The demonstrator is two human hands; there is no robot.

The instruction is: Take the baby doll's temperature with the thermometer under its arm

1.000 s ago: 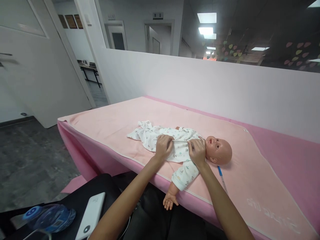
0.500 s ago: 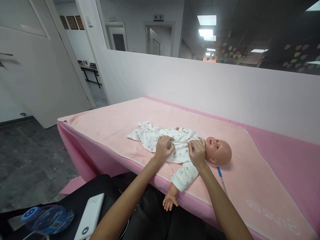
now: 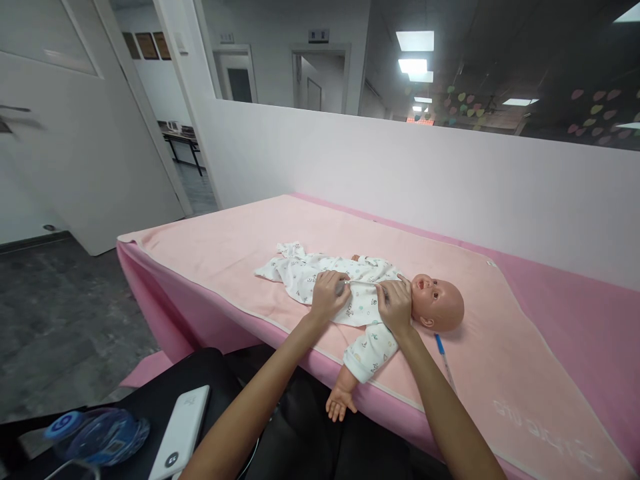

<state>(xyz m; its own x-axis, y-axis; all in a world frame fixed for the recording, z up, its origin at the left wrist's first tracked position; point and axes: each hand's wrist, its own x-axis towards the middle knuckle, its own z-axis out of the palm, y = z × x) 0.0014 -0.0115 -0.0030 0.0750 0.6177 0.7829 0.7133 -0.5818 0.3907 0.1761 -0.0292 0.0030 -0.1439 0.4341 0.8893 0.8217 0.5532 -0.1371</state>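
A baby doll lies on its back, head to the right, dressed in a white printed baby romper. My left hand is closed in a pinch on the romper's front edge near the doll's belly. My right hand pinches the same edge near the chest, just below the doll's chin. Between the two, the edge is drawn taut, with a small pale spot like a snap beside my left fingertips. The doll's near arm, its sleeve on, hangs over the table's front edge.
A pink padded mat covers the table. A blue-capped pen-like stick lies by the doll's head. At lower left, a water bottle and a white power bank rest on a black surface. A white wall stands behind the table.
The view has shifted very slightly. Both hands keep their places on the romper's edge, and the doll has not moved.
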